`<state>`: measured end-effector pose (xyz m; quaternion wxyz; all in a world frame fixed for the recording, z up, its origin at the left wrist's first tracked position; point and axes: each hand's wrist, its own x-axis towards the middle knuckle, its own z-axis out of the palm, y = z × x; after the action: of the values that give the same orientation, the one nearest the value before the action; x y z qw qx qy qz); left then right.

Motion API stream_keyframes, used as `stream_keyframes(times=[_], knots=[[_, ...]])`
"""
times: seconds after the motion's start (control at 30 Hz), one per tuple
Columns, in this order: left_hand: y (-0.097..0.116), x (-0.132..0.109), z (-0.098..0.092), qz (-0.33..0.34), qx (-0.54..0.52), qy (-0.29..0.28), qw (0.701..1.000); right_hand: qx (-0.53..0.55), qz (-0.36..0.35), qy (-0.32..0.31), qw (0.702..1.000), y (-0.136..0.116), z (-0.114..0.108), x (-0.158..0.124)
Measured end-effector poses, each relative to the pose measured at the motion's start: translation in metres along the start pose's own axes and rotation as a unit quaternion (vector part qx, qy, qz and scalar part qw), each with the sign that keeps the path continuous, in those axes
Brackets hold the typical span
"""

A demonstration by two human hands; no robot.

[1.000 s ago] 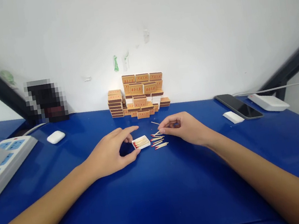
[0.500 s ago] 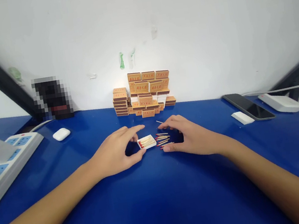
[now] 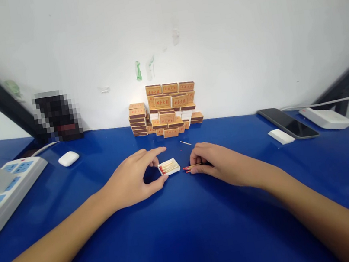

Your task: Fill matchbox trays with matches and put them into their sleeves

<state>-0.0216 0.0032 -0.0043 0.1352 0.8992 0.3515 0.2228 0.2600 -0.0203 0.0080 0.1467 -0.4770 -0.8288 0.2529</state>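
A small white matchbox tray lies on the blue tabletop with several red-headed matches in it. My left hand steadies its left end, thumb at the near corner and bent fingers at the far corner, while the forefinger stretches out above. Just right of the tray, my right hand has its fingers and thumb closed on a small bunch of matches, their red heads poking out toward the tray. A single pale stick lies apart, beyond my right fingertips.
Stacked matchboxes stand at the back against the wall. To the left are a power strip and a white earbud case. On the right lie a phone, a small white block and a white box with a cable.
My right hand has closed, drawing the spread matches together into a bunch. My left hand stays at the tray. The whole view has shifted slightly.
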Motion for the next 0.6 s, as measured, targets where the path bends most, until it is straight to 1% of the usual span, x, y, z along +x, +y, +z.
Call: stream_keyframes(times=[0.2,0.33,0.47,0.53,0.6], knots=[[0.000,0.000,0.001,0.009,0.006,0.003,1.000,-0.010,0.044,-0.014,0.999,-0.005,-0.002,-0.003],[0.003,-0.001,0.001,0.006,0.006,-0.004,1.000,-0.007,0.049,-0.026,0.998,-0.005,-0.005,-0.004],[0.005,-0.001,0.000,0.007,0.011,-0.012,1.000,-0.012,0.071,-0.045,0.996,-0.006,-0.007,-0.008],[0.005,-0.001,0.000,0.008,0.013,-0.012,1.000,-0.029,0.067,-0.046,0.996,-0.006,-0.007,-0.010],[0.005,0.000,0.000,0.007,0.014,-0.010,1.000,-0.047,0.045,-0.045,0.997,-0.006,-0.006,-0.012]])
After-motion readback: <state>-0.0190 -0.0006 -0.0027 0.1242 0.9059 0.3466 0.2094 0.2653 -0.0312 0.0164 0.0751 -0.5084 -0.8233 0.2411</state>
